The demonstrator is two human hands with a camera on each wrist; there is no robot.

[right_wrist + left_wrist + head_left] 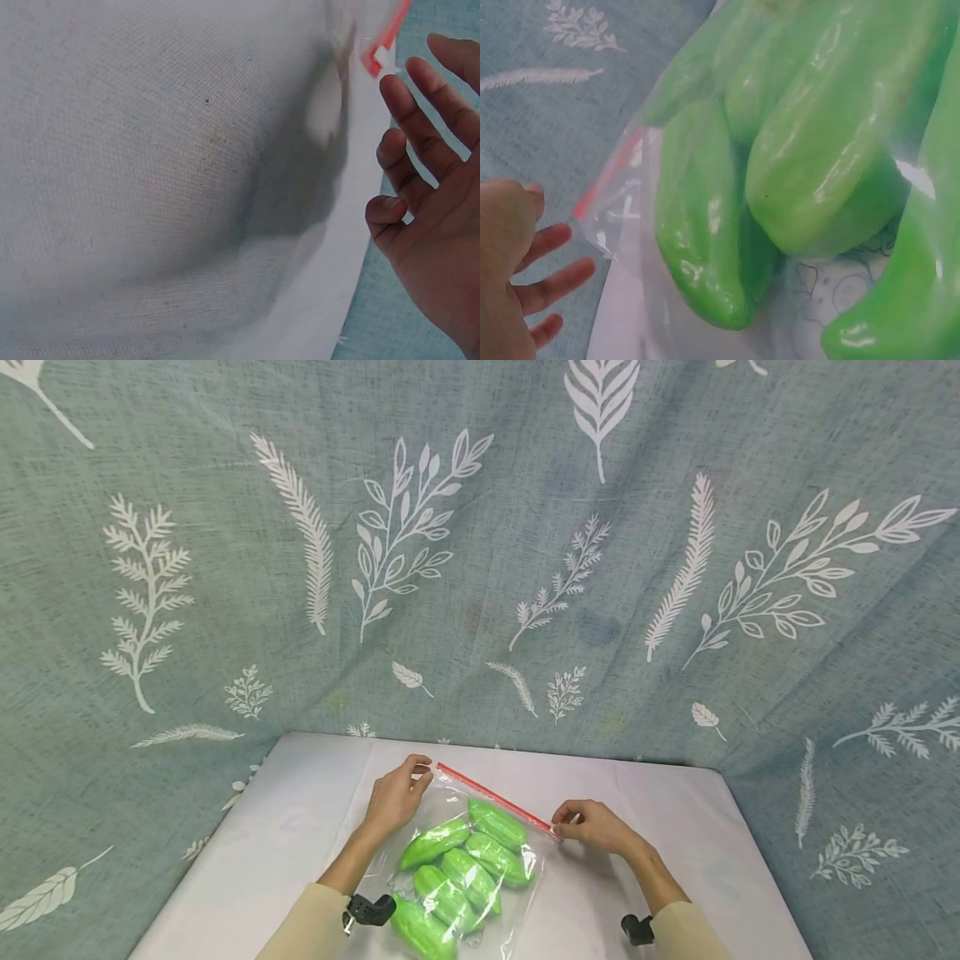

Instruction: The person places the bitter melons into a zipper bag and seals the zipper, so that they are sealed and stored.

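Observation:
A clear zip bag (517, 935) with a red zip strip (495, 797) lies on the white table. Several glossy, elongated green vegetables (470, 878), perhaps peppers, are inside it; in the left wrist view the vegetables (821, 157) show through the plastic. At the strip's upper left end is my left hand (397, 795), its fingers spread and apart from the bag in the left wrist view. My right hand (596, 825) is by the other end, where a small white slider (383, 57) sits. Its fingers are loosely bent beside the slider, with no grip visible.
The white table (675, 860) spreads around the bag. Behind it and at both sides hangs a blue-green cloth (480, 677) with white leaf prints. Dark wrist devices (371, 910) are worn at the cuffs.

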